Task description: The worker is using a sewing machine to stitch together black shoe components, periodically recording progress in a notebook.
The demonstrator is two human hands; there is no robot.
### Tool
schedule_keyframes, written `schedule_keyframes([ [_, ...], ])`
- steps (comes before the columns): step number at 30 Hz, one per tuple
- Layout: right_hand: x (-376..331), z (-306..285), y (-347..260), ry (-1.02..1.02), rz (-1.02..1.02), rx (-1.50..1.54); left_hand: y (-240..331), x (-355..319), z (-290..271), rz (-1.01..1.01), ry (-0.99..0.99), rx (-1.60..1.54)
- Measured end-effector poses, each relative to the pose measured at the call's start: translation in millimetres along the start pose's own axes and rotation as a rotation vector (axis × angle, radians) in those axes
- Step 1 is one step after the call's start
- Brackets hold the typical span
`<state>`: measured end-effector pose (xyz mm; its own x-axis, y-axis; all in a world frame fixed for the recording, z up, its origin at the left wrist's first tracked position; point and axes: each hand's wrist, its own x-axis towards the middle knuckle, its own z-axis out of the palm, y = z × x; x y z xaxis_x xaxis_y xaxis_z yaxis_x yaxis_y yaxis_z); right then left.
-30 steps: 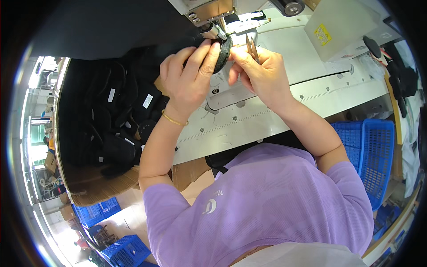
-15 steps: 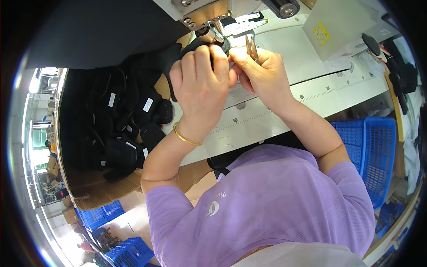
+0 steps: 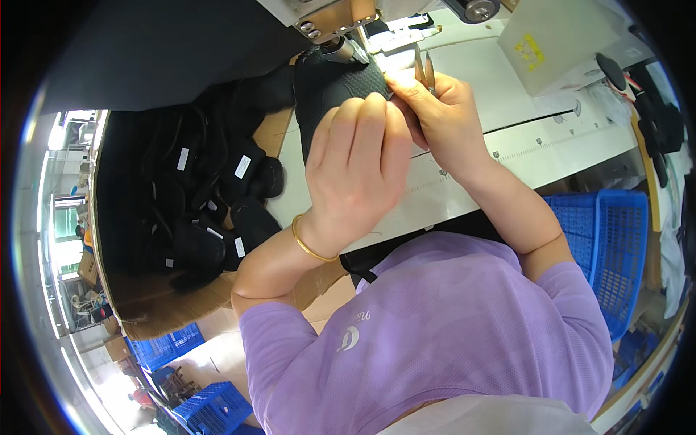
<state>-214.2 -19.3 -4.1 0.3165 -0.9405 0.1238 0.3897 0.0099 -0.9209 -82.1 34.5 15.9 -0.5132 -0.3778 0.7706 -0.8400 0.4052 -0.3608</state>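
Under the presser foot of a sewing machine [image 3: 346,49] lies a black textured fabric piece [image 3: 326,90], curved at its near right edge. My left hand [image 3: 359,156], with a gold bangle on the wrist, is closed with bent fingers at the near edge of that piece; its fingertips are hidden beneath. At the right edge of the piece, my right hand [image 3: 442,119] pinches with thumb and forefinger. Small metal scissors [image 3: 425,71] are tucked in this right hand, their blades pointing up and away from me.
A heap of black padded pieces with white labels [image 3: 188,196] fills a cardboard box [image 3: 145,330] on the left. The white machine bed [image 3: 522,145] carries a printed ruler. A pale machine housing [image 3: 558,47] stands at the far right, and blue crates [image 3: 616,268] are below right.
Both hands have shifted right and slightly nearer to me. More of the black textured piece shows under the presser foot. The scissors have moved right with my right hand.
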Motion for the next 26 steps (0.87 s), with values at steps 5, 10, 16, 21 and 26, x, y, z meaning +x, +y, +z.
schedule_keyframes([
  [5, 0, 0, -3, -0.035, -0.001, 0.030, -7, 5, 10, -0.010, -0.007, 0.015],
  [10, 0, 0, -2, -0.053, -0.024, 0.000, -15, 6, 22, -0.035, 0.012, 0.031],
  [16, 1, -1, -2, -0.047, -0.035, -0.015, -18, 8, 23, -0.038, -0.001, 0.013],
  [21, 0, -3, 0, -0.069, -0.036, 0.007, -19, 1, 24, -0.041, 0.054, 0.009],
  [26, -5, -11, 12, -0.104, -0.027, 0.021, -22, -10, 17, -0.137, -0.024, 0.161],
])
